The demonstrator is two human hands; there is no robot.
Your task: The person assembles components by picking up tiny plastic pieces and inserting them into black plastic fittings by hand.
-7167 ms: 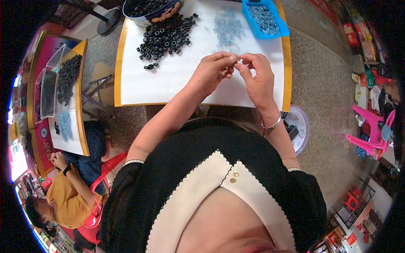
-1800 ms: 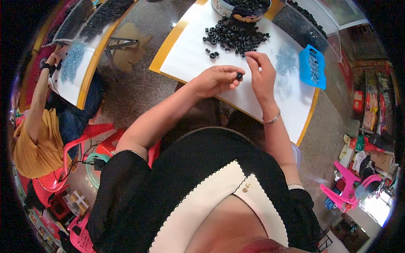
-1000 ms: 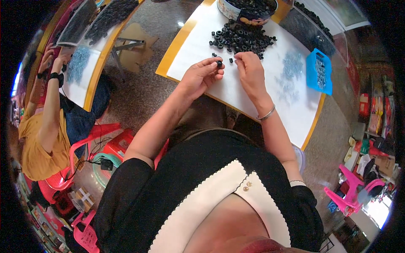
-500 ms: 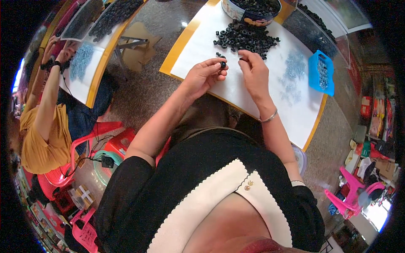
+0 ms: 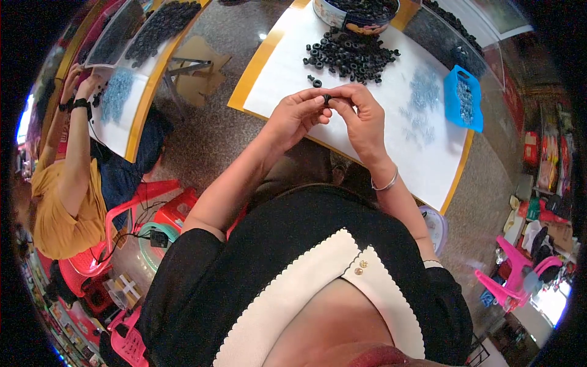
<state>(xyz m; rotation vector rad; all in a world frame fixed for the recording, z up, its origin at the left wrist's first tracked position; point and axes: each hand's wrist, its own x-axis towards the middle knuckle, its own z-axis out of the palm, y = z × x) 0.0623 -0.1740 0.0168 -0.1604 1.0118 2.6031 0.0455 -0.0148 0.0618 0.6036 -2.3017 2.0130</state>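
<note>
My left hand (image 5: 295,117) pinches a small black ring-shaped part (image 5: 326,99) between thumb and fingers, just above the near edge of the white-topped table (image 5: 275,67). My right hand (image 5: 365,120) has closed in from the other side, thumb and fingertips meeting at the same part. Fingers cover most of it, so any smaller piece there is hidden. Just beyond the hands lie a few loose black parts (image 5: 316,83). Behind them spreads a pile of similar black ring-shaped parts (image 5: 351,58).
A round tin (image 5: 351,23) of black parts stands at the table's far side. Small clear pieces (image 5: 423,92) are scattered to the right, beside a blue basket (image 5: 452,101) of them. At left, another person (image 5: 70,196) works at a second table (image 5: 142,116).
My right hand has moved left and slightly down to meet my left hand at the black part. Its fingers, apart from the part before, now close on it.
</note>
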